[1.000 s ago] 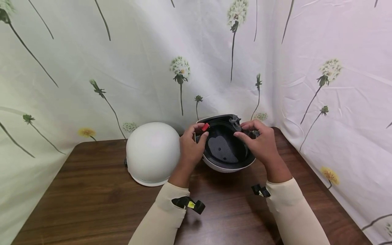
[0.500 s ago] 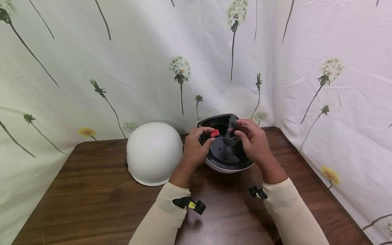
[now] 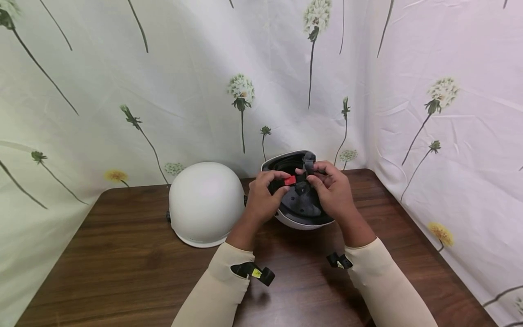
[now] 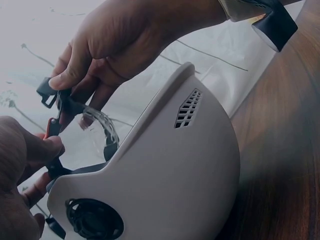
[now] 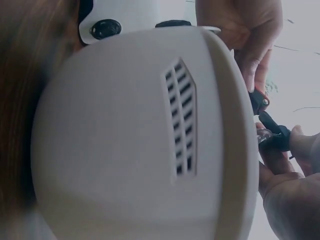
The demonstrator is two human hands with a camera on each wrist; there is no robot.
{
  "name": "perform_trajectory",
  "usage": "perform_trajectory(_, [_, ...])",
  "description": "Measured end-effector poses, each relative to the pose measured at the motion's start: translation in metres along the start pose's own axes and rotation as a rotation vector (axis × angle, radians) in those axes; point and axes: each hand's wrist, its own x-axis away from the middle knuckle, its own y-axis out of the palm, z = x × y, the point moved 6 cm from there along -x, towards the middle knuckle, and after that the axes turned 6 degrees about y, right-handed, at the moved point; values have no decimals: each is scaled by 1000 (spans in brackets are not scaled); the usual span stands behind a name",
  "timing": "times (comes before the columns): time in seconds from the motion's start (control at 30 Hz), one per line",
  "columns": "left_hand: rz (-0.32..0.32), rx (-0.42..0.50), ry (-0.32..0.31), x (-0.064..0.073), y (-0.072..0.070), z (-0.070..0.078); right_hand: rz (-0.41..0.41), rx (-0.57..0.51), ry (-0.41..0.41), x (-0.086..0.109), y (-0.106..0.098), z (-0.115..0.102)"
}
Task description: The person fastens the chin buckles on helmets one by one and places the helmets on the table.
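Observation:
A white helmet lies upside down on the table, its black padded inside facing up. Over its opening, my left hand pinches the red-tabbed chin-strap buckle between thumb and fingertips. Opposite, my right hand pinches the dark chin strap near its black end. The two strap ends are very close together above the helmet. In the left wrist view, the black buckle piece stands above the red-edged buckle. Fingers partly hide the right-hand piece in the right wrist view.
A second white helmet sits dome up to the left, close to my left forearm. The brown wooden table meets a floral white curtain behind and at the right. A black camera mount sticks out from my left sleeve.
My right hand has drawn the dark strap leftward from the helmet's right rim to over its middle. My left hand has shifted right with the red buckle, bringing both ends together.

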Motion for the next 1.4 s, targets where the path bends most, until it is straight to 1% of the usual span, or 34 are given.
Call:
perform_trajectory(0.13, [5, 7, -1, 0, 0, 1, -15, -18, 4, 1, 3, 1])
perform_trajectory(0.23, [4, 14, -13, 0, 0, 1, 6, 16, 22, 3, 4, 2])
perform_trajectory(0.37, [2, 22, -24, 1, 0, 3, 35, 71, 71, 4, 4, 4])
perform_trajectory(0.47, [3, 27, -14, 1, 0, 4, 35, 72, 82, 4, 4, 6])
perform_trajectory(0.6, [1, 26, 3, 1, 1, 6, 42, 88, 61, 5, 4, 4])
perform_trajectory(0.77, [8, 26, 15, 2, 0, 7, 90, 192, 38, 6, 1, 3])
perform_trajectory(0.87, [20, 19, 20, 2, -2, 7, 101, 228, 11, 6, 0, 3])
perform_trajectory(1.0, [30, -7, 51, 2, -4, 9, 108, 261, -29, 6, 0, 1])
perform_trajectory(1.1, [26, -36, 77, 2, -5, 10, 119, 281, -64, 7, 1, -1])
perform_trajectory(1.2, [16, -58, 86, 1, -4, 11, 134, 308, -90, 8, 1, -3])
perform_trajectory(1.4, [-15, -84, 90, 0, -3, 11, 147, 336, -94, 8, 0, -3])
